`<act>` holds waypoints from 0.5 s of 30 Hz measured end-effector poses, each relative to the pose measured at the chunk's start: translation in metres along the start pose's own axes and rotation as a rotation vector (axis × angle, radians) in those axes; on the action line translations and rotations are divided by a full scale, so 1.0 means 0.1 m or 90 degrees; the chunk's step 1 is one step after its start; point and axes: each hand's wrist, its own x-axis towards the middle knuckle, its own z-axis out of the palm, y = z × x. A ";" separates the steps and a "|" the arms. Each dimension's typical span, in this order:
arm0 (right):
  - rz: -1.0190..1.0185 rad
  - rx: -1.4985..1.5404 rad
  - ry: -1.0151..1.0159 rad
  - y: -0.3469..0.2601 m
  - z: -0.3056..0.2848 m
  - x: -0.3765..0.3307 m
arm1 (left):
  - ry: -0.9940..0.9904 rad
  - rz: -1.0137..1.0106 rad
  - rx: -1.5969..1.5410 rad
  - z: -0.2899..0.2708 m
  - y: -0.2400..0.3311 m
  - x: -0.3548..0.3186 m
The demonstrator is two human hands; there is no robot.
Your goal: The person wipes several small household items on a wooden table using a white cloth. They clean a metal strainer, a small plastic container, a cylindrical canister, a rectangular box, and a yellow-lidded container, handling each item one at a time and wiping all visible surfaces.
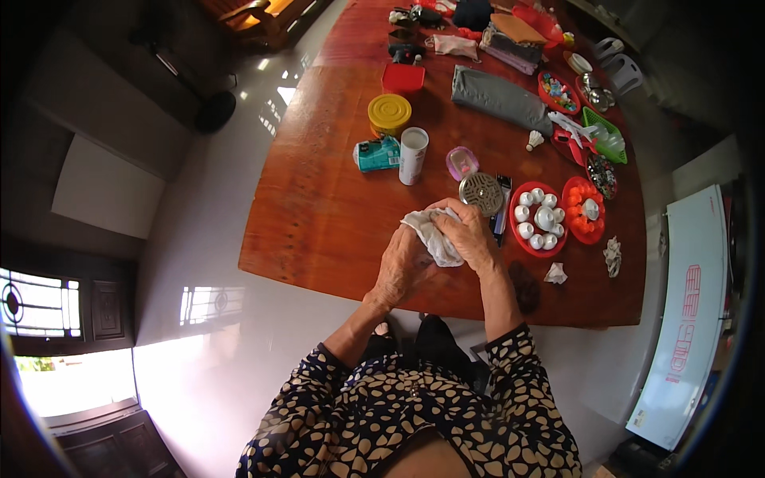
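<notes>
Both hands of the wearer, seen from my remote station through the head camera, meet at the near edge of the red-brown table [335,231]. The white cloth [434,241] lies between them, bunched, its long axis slanting from upper left to lower right. Neither hand is nearer: both touch it. From the right hand [470,237] the cloth lies to the left, gripped under bent fingers; from the left hand [398,265] it lies up and to the right, against a curled palm. I cannot tell how firmly the left fingers close, nor whether the folds enclose anything. Just beyond the right hand rests a round metal strainer [480,193]; farther right, a red tray [543,252] bears white cups [525,230].
</notes>
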 end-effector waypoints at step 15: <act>-0.267 0.157 0.183 -0.60 0.80 -0.71 | 0.040 0.095 -0.014 -0.86 0.76 -0.36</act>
